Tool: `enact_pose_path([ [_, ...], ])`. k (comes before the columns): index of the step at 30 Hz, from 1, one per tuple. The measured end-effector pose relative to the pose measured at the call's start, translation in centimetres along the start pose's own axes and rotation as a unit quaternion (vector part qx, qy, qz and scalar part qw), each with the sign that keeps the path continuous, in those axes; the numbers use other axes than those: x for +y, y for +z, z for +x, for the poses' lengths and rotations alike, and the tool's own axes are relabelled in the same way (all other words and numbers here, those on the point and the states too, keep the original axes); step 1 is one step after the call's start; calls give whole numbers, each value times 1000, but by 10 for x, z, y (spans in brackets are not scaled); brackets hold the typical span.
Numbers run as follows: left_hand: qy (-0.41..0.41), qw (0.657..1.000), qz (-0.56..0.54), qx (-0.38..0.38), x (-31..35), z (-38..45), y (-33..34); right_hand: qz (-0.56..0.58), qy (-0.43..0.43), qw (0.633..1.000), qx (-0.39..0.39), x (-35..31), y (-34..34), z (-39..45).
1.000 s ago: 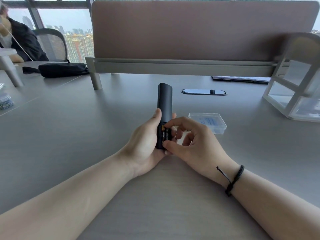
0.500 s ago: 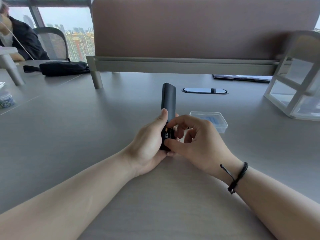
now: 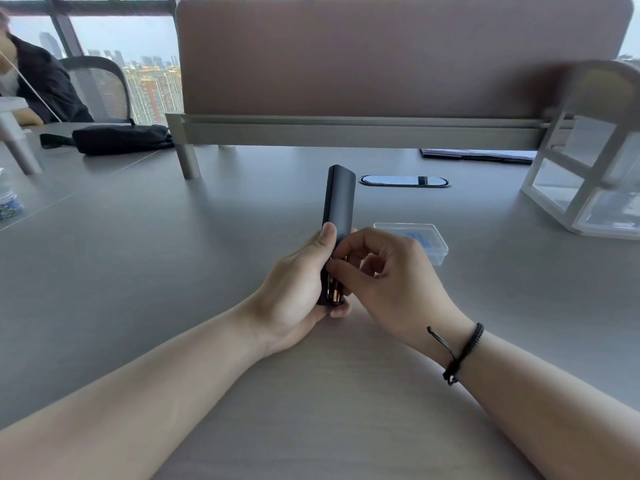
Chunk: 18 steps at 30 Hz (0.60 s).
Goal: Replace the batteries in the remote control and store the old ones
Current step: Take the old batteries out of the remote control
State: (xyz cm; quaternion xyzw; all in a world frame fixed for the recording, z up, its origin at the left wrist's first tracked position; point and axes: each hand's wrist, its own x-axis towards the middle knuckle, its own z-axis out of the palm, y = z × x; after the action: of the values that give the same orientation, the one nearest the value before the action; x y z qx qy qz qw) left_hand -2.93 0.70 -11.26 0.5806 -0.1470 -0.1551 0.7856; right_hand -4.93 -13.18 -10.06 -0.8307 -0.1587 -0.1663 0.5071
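Note:
My left hand (image 3: 298,289) grips the lower end of a dark remote control (image 3: 339,202), which points away from me over the grey desk (image 3: 138,271). The battery compartment at its near end is open, and batteries (image 3: 333,287) with gold-coloured ends show in it. My right hand (image 3: 391,282) has its thumb and forefinger curled onto the batteries at the compartment. A small clear plastic box (image 3: 429,240) lies on the desk just right of my right hand.
A brown partition (image 3: 381,57) runs across the back of the desk, with a cable port (image 3: 403,181) before it. A white open-frame organiser (image 3: 588,174) stands at the right, a black pouch (image 3: 121,138) at the back left. A person sits at the far left.
The remote has tilted a little more upright in my left hand. My right thumb and forefinger have shifted on the batteries at the open compartment.

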Motion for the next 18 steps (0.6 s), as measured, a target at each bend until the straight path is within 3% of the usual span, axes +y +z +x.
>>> enact_pose_path([
  [7, 12, 1000, 12, 9, 2, -2, 5, 27, 2, 1000, 10, 2, -1, 3],
  [14, -26, 998, -20, 53, 3, -1, 6, -20, -26, 999, -15, 0, 5, -6],
  [18, -17, 999, -17, 43, 3, 0, 5, 27, -13, 1000, -3, 2, 5, -5],
])
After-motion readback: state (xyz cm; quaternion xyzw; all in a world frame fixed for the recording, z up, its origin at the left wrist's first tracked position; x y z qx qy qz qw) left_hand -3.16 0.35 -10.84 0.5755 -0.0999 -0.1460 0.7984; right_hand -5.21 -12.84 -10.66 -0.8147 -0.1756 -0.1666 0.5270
